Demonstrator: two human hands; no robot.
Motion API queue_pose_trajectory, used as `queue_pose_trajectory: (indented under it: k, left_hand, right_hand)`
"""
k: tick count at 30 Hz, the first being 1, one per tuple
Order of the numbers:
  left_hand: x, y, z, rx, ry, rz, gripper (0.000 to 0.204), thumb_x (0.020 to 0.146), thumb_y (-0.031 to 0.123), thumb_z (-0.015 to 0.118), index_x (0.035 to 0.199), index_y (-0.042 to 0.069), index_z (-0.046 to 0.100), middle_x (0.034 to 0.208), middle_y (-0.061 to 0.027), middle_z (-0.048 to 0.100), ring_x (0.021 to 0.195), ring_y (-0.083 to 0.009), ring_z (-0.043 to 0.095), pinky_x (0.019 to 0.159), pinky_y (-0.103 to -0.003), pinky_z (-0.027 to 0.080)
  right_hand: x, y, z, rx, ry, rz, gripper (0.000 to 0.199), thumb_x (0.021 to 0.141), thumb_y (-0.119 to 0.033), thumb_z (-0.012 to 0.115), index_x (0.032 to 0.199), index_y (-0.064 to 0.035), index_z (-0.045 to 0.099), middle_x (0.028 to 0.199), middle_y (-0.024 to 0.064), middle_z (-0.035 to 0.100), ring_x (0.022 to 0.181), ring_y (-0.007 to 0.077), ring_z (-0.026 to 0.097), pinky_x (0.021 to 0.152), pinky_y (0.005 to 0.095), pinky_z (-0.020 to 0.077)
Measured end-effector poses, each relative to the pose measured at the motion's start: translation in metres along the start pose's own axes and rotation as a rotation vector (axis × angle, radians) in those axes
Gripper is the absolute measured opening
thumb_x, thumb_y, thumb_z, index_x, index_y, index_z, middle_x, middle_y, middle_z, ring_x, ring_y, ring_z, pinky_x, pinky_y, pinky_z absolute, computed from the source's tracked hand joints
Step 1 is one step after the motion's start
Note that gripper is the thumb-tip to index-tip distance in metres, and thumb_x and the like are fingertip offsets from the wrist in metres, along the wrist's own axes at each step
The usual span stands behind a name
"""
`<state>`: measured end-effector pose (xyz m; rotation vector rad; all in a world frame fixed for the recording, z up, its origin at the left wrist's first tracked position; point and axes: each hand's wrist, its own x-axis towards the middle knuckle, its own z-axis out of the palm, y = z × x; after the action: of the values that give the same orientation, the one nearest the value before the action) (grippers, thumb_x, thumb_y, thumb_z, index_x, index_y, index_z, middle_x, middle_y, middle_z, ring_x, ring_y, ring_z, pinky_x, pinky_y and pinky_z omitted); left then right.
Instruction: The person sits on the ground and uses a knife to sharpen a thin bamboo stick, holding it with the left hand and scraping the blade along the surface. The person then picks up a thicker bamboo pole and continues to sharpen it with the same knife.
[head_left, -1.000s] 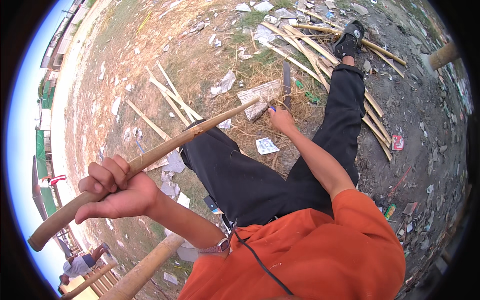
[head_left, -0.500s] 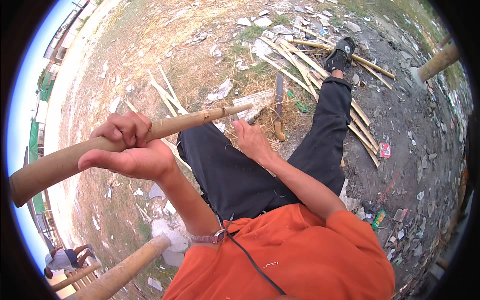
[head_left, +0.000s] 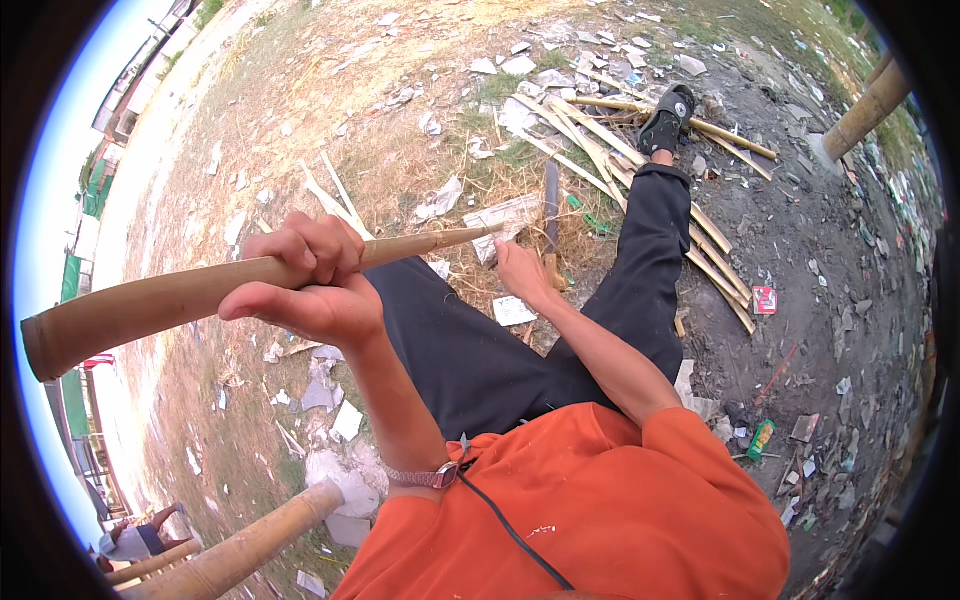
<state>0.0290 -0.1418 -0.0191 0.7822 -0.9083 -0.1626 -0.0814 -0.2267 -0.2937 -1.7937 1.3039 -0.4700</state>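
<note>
My left hand (head_left: pixel 320 275) is wrapped over a tan bamboo pole (head_left: pixel 170 300), its thumb stretched along the underside. The thick cut end points to the far left, and the pole narrows to a thin tip on the right. Just below that tip is my right hand (head_left: pixel 524 274), fingers curled together; anything inside them is hidden. A long dark-bladed knife (head_left: pixel 551 205) lies on the ground beyond the right hand, its wooden handle partly covered by the hand.
Split bamboo strips (head_left: pixel 600 150) lie under and around my outstretched foot (head_left: pixel 667 122). A bamboo post (head_left: pixel 868 112) stands far right, and another bamboo pole (head_left: pixel 250 535) slants at lower left. Broken tile pieces and litter cover the ground. Another person (head_left: pixel 140 542) is at far lower left.
My left hand has shifted right along the bamboo pole, whose thick end now sits higher. My right hand has moved slightly right, staying beside the thin tip and now overlapping the knife handle.
</note>
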Motion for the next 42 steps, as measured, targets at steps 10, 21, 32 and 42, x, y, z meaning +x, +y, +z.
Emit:
queue_pose_trajectory:
  k: [10, 21, 32, 42]
  left_hand:
    - [0.004, 0.002, 0.001, 0.015, 0.002, -0.037, 0.063, 0.08, 0.075, 0.029, 0.065, 0.014, 0.03, 0.05, 0.0045, 0.019, 0.043, -0.0079, 0.013, 0.04, -0.024, 0.016]
    - [0.011, -0.002, -0.012, -0.095, -0.096, -0.012, 0.064, 0.081, 0.074, 0.028, 0.064, 0.013, 0.032, 0.048, 0.0038, 0.022, 0.038, -0.0063, 0.013, 0.035, -0.023, 0.014]
    - [0.029, -0.007, -0.032, -0.159, -0.094, -0.008, 0.062, 0.082, 0.073, 0.029, 0.064, 0.013, 0.029, 0.048, 0.0036, 0.022, 0.037, -0.0055, 0.013, 0.034, -0.022, 0.012]
    - [0.032, -0.003, -0.033, -0.134, -0.016, -0.026, 0.06, 0.081, 0.071, 0.036, 0.064, 0.014, 0.026, 0.049, 0.004, 0.02, 0.037, -0.0052, 0.013, 0.035, -0.023, 0.012]
  right_hand:
    - [0.006, -0.006, 0.004, -0.018, -0.046, 0.011, 0.048, 0.096, -0.04, 0.028, 0.097, -0.0013, 0.057, 0.081, 0.0293, 0.06, 0.084, 0.0473, 0.058, 0.076, 0.0542, 0.045]
    - [0.044, 0.035, 0.024, -0.156, -0.044, 0.126, 0.05, 0.095, -0.039, 0.029, 0.1, 0.0005, 0.058, 0.093, 0.0309, 0.06, 0.09, 0.0476, 0.057, 0.081, 0.053, 0.0444]
    - [0.081, 0.072, 0.045, -0.241, -0.025, 0.057, 0.048, 0.096, -0.04, 0.029, 0.1, -0.0016, 0.057, 0.088, 0.0297, 0.061, 0.085, 0.0472, 0.059, 0.078, 0.0528, 0.0467]
    - [0.098, 0.098, 0.054, -0.456, 0.053, -0.124, 0.039, 0.096, -0.039, 0.035, 0.093, -0.0023, 0.049, 0.071, 0.0231, 0.063, 0.07, 0.0401, 0.063, 0.063, 0.0468, 0.0509]
